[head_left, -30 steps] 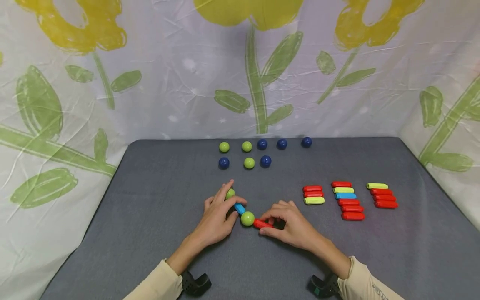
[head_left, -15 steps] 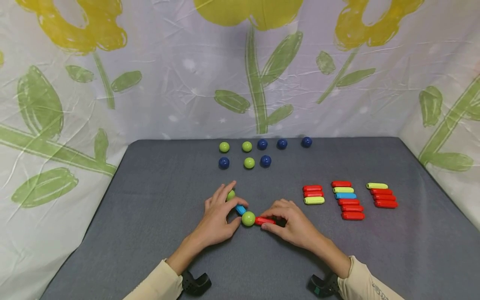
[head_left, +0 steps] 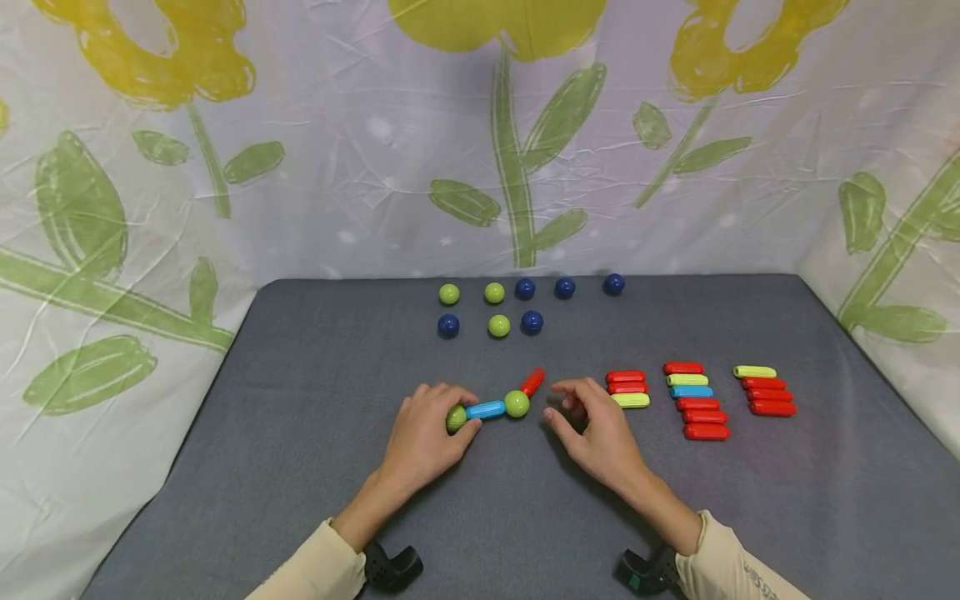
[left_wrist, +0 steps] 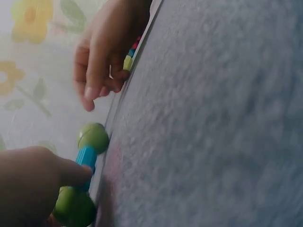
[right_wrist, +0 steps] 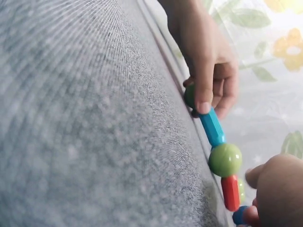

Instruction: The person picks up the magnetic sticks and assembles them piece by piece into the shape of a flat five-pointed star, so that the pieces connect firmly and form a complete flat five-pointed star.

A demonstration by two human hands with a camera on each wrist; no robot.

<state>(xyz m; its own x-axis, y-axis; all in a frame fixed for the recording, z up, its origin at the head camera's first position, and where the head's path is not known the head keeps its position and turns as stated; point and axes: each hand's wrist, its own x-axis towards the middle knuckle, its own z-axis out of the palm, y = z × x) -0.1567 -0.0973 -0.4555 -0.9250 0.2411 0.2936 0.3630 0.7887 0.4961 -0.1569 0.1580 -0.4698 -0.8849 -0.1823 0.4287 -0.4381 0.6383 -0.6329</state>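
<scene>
In the head view my left hand (head_left: 429, 433) grips a green ball (head_left: 455, 419) at the left end of a joined chain, its thumb and fingers around it. From that ball a blue rod (head_left: 486, 409) runs right to a second green ball (head_left: 517, 404). A red rod (head_left: 532, 382) sticks out from the second ball, angled away to the upper right. My right hand (head_left: 600, 433) is just right of the chain, apart from it, with thumb and fingers spread and nothing between them. The right wrist view shows the blue rod (right_wrist: 213, 127) and red rod (right_wrist: 230, 193) joined at the ball.
Loose green balls (head_left: 498, 326) and blue balls (head_left: 532, 322) lie in two rows at the back of the grey table (head_left: 315, 333). Red rods (head_left: 706, 432), yellow rods (head_left: 754, 372) and a blue rod (head_left: 691, 392) lie in three groups to the right. A flower-patterned cloth (head_left: 360, 167) hangs behind.
The right hand has let go of the red rod and moved right. The chain has swung round, its red end now pointing away. My left hand's fingers have closed around the end ball.
</scene>
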